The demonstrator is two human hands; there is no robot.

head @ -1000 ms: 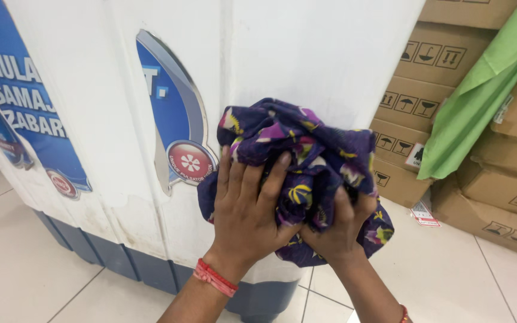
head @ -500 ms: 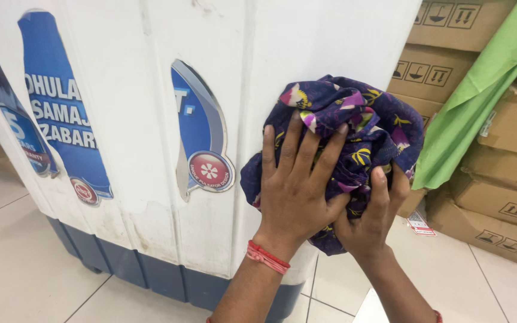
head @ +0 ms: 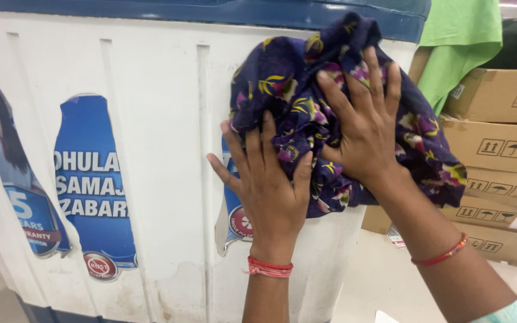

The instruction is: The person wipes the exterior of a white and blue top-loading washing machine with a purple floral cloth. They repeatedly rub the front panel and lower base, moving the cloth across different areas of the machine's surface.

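Logged both hands flat on a bunched purple floral cloth (head: 336, 113), pressing it against the white side panel of the washing machine (head: 157, 119), at about 1 o'clock in the head view, just under the blue top rim (head: 210, 11). Left hand (head: 267, 185) had its fingers spread and pressed over the cloth's lower left edge; right hand (head: 363, 122) lay higher, fingers splayed wide on the wad. Neither hand clamped; both pushed. My judgement: wiping reached the panel's upper corner, while scuffed patches at 6 o'clock looked untouched. The cloth was crumpled, folds deep, yellow and pink print, one tail hanging toward 4 o'clock before the cardboard boxes (head: 498, 143).
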